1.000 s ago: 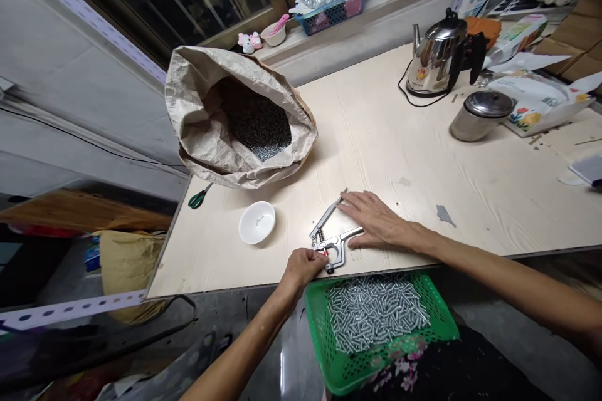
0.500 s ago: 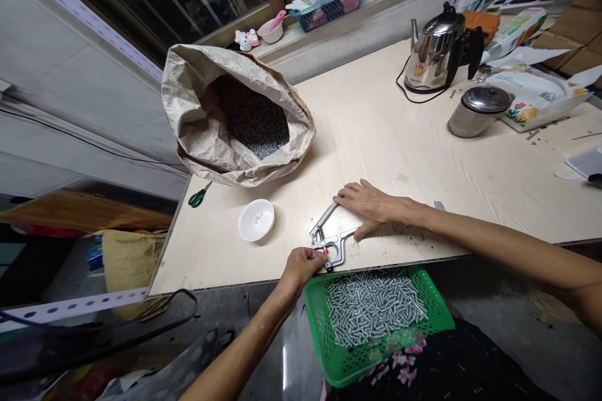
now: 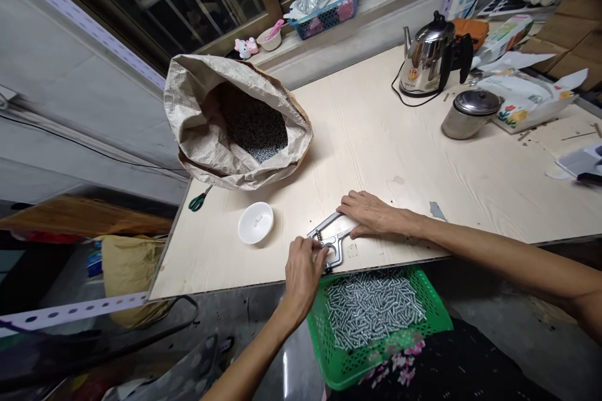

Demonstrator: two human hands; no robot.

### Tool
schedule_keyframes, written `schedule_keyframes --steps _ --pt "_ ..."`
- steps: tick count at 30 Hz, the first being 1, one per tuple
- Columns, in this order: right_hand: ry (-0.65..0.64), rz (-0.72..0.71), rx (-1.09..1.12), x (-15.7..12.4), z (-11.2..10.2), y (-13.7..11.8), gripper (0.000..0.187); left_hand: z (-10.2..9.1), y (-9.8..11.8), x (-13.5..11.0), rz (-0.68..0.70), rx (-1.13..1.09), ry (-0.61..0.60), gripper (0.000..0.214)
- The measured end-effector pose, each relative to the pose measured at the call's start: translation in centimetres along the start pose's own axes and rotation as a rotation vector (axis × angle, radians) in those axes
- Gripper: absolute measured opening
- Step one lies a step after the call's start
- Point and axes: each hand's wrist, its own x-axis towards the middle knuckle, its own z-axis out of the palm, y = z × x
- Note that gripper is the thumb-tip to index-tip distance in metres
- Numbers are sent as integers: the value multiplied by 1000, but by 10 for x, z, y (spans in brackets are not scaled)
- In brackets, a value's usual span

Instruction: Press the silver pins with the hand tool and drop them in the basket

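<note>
Silver hand pliers point(image 3: 335, 244) with a coil spring, resembling snap-fastener pliers, lie at the table's front edge. My right hand point(image 3: 371, 212) is closed round their two handles, thumb on the lower one. At the jaw end, my left hand point(image 3: 303, 269) is closed with fingertips pinched together, covering much of the jaws. Whatever sits between those fingertips is hidden. A white bowl point(image 3: 255, 223) with a few small pieces in it stands to the left. Below the table edge, a green basket point(image 3: 329, 363) holds many short silver screw-like pieces point(image 3: 374, 310).
An open woven sack point(image 3: 192, 150) of dark metal pieces stands at the back left, with green-handled scissors point(image 3: 198, 200) near it. A steel kettle point(image 3: 423, 66) and a lidded metal cup point(image 3: 463, 122) are at the back right. A grey scrap point(image 3: 437, 210) lies beyond my right forearm.
The plier handles have come closer together in my right hand. My left hand has shifted up over the jaws, hiding the red part that showed between them before.
</note>
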Motion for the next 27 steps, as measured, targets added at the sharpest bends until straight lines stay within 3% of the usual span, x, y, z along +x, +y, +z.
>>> schedule_keyframes --steps 2,4,8,14,18,21,25,27 --pt "23 4 12 -2 2 -4 46 5 11 10 215 103 52 24" --pt "30 25 43 -5 1 -7 48 9 20 26 354 168 -5 40" --pt "3 58 145 -11 -5 -7 52 11 28 50 453 257 -181 52" --pt "24 104 3 -8 5 -8 10 13 28 48 422 273 -174 13" --pt "19 122 -31 -3 17 -13 16 19 28 47 399 268 -146 12" --pt "33 123 -21 -5 12 -11 8 21 25 47 387 248 -106 12" --pt "164 36 51 -15 -5 -7 54 10 13 37 357 106 118 35" --pt "212 41 83 -20 -10 -7 55 -2 2 25 272 56 254 30"
